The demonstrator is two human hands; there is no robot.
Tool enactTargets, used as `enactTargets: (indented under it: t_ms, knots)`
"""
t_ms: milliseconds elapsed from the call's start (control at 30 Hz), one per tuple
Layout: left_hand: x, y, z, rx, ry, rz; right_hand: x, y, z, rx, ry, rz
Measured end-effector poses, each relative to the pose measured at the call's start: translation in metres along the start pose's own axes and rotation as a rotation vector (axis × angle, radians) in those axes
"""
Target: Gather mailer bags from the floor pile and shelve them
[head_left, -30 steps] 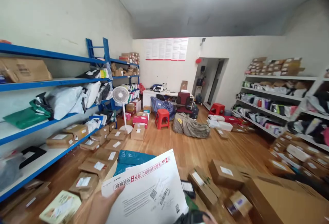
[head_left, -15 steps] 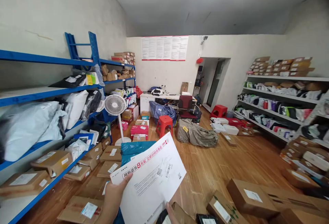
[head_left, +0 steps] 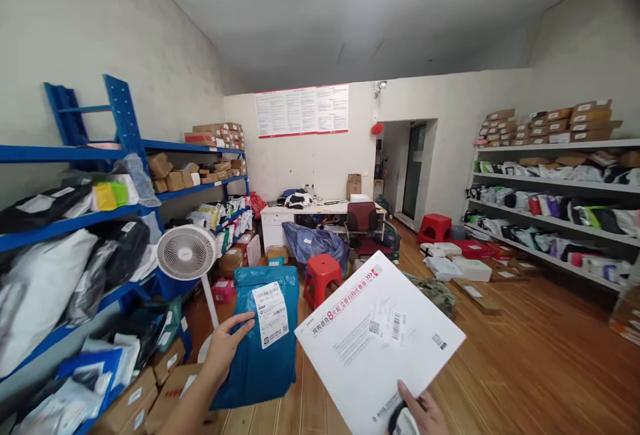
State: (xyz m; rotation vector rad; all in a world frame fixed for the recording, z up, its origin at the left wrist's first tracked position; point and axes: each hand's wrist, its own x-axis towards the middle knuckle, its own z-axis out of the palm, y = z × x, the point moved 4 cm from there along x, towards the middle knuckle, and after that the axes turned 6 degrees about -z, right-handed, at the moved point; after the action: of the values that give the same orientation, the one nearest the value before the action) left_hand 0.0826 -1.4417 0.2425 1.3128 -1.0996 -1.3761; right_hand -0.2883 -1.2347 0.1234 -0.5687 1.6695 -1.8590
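My left hand (head_left: 226,347) grips the left edge of a blue plastic mailer bag (head_left: 265,348) with a white label, held up at the lower middle. At the bottom right my right hand (head_left: 423,412) holds the lower corner of a large white envelope (head_left: 377,335) with red print and barcodes. The envelope is tilted, and its left edge lies close to the blue bag. A dark object shows in the right hand under the envelope, too little of it to name.
Blue shelving (head_left: 100,222) with parcels and bags lines the left wall, a white standing fan (head_left: 186,253) beside it. Cardboard boxes (head_left: 150,388) lie on the floor at lower left. Ahead stand a red stool (head_left: 321,276), a desk (head_left: 310,212) and a chair. White shelves (head_left: 550,202) fill the right wall.
I have walked forward along the left shelves. The white envelope passed from my left hand to my right and moved right. My left hand now holds up the blue bag.
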Motion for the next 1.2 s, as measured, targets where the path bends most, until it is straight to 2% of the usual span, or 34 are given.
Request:
enactTargets:
  t_ms: [133, 233, 333, 433, 533, 667, 800, 900, 1000, 1067, 1133, 1200]
  knots:
    - [0.075, 0.011, 0.036, 0.011, -0.029, 0.011, 0.06, -0.002, 0.006, -0.018, 0.036, 0.035]
    - [0.127, 0.01, 0.063, -0.041, -0.076, -0.079, 0.099, -0.004, 0.023, -0.033, -0.014, 0.017]
    - [0.185, 0.008, 0.101, -0.094, -0.256, -0.194, 0.147, 0.007, 0.038, -0.024, -0.048, -0.01]
    - [0.241, 0.014, 0.159, -0.118, -0.487, -0.26, 0.198, 0.023, 0.048, -0.022, -0.037, -0.041]
    - [0.286, 0.02, 0.238, -0.083, -0.703, -0.319, 0.244, 0.031, 0.054, -0.012, -0.007, -0.024]
    - [0.326, 0.008, 0.364, -0.048, -0.991, -0.356, 0.29, 0.017, 0.05, 0.005, 0.021, -0.006]
    - [0.338, -0.022, 0.491, -0.037, -1.194, -0.395, 0.324, -0.001, 0.018, 0.05, 0.103, 0.004]
    - [0.33, -0.044, 0.58, 0.042, -1.288, -0.301, 0.347, -0.005, -0.024, 0.031, 0.151, -0.002]
    - [0.312, -0.071, 0.665, 0.085, -1.317, -0.149, 0.376, -0.007, -0.074, -0.023, 0.183, -0.023]
    - [0.304, -0.096, 0.717, 0.088, -1.241, -0.087, 0.4, -0.007, -0.107, -0.064, 0.174, -0.023]
    - [0.302, -0.13, 0.766, 0.149, -1.12, -0.093, 0.429, -0.004, -0.14, -0.088, 0.141, -0.024]
    - [0.302, -0.166, 0.811, 0.274, -1.079, -0.144, 0.461, 0.004, -0.172, -0.094, 0.096, -0.015]
